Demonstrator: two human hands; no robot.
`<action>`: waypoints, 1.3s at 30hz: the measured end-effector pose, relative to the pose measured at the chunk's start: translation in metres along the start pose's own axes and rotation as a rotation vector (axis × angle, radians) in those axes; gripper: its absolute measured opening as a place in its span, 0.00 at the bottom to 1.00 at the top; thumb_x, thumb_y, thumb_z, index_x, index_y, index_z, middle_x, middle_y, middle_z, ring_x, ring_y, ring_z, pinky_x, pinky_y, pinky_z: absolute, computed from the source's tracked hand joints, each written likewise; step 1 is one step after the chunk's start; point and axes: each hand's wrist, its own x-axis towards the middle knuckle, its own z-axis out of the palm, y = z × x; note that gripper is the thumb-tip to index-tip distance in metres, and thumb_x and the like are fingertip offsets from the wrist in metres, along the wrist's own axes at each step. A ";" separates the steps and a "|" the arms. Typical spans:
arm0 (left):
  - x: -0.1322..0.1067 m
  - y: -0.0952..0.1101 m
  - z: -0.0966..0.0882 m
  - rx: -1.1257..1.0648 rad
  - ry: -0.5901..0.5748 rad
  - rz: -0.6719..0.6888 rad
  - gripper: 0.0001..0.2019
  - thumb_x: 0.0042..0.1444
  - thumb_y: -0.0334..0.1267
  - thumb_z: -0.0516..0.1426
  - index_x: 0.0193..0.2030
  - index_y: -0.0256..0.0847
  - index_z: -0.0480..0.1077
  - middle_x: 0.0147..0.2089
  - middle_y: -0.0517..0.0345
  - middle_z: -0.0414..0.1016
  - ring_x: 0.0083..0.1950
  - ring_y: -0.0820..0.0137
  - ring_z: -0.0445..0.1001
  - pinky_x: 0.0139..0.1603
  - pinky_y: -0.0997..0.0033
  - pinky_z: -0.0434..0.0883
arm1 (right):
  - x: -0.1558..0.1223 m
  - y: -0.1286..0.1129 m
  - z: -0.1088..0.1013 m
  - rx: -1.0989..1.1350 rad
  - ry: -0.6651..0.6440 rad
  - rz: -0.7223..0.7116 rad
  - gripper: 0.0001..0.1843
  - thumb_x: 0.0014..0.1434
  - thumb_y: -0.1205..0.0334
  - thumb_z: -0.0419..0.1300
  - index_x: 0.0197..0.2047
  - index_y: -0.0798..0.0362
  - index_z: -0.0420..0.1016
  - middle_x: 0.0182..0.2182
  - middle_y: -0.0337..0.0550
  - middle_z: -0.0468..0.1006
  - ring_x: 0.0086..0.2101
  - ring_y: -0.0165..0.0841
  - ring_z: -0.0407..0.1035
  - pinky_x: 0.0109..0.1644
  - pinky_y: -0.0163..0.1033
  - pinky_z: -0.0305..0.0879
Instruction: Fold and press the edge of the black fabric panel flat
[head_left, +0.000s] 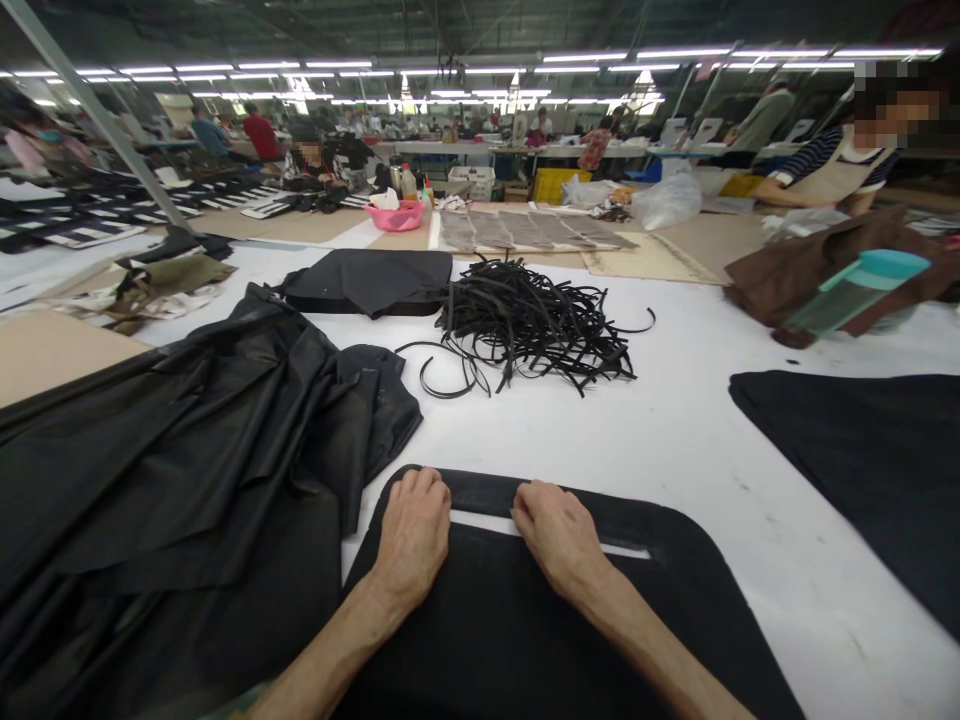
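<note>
A black sheet panel [487,620] with rounded corners lies flat in front of me, with a long narrow slot [486,521] near its far edge, through which the white surface shows. My left hand [412,535] is closed over the band between slot and edge, close to the far left corner. Farther right on the same band, my right hand [561,535] has its fingers curled down and bunched together. Both sets of fingertips are partly hidden beneath the hands. Just beyond sits a tangled pile of thin black strips [532,320].
Crumpled black material [225,480] covers the left side of the white table [675,450]. A stack of black pieces [367,280] lies behind it. At right are another black panel [870,440], a teal-lidded bottle [855,295] and a person in an apron [847,165].
</note>
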 end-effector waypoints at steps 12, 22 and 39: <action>0.003 0.004 0.003 0.126 0.006 -0.079 0.09 0.58 0.28 0.47 0.30 0.39 0.65 0.36 0.55 0.67 0.40 0.63 0.63 0.39 0.64 0.62 | 0.000 -0.001 -0.001 -0.019 -0.008 -0.006 0.12 0.60 0.66 0.48 0.32 0.53 0.72 0.33 0.44 0.76 0.37 0.36 0.68 0.39 0.38 0.53; 0.001 0.021 0.006 0.246 -0.041 0.171 0.12 0.54 0.21 0.46 0.34 0.40 0.65 0.36 0.55 0.67 0.38 0.62 0.63 0.40 0.61 0.63 | 0.000 -0.002 0.000 -0.020 0.003 0.006 0.11 0.59 0.67 0.49 0.32 0.53 0.72 0.33 0.44 0.76 0.37 0.36 0.68 0.38 0.38 0.54; -0.026 0.039 0.013 0.580 -0.104 0.384 0.25 0.53 0.23 0.47 0.59 0.35 0.60 0.42 0.43 0.72 0.44 0.58 0.70 0.46 0.58 0.68 | 0.001 -0.005 -0.005 -0.031 0.013 0.021 0.14 0.60 0.68 0.47 0.34 0.55 0.74 0.34 0.49 0.77 0.38 0.39 0.70 0.40 0.39 0.55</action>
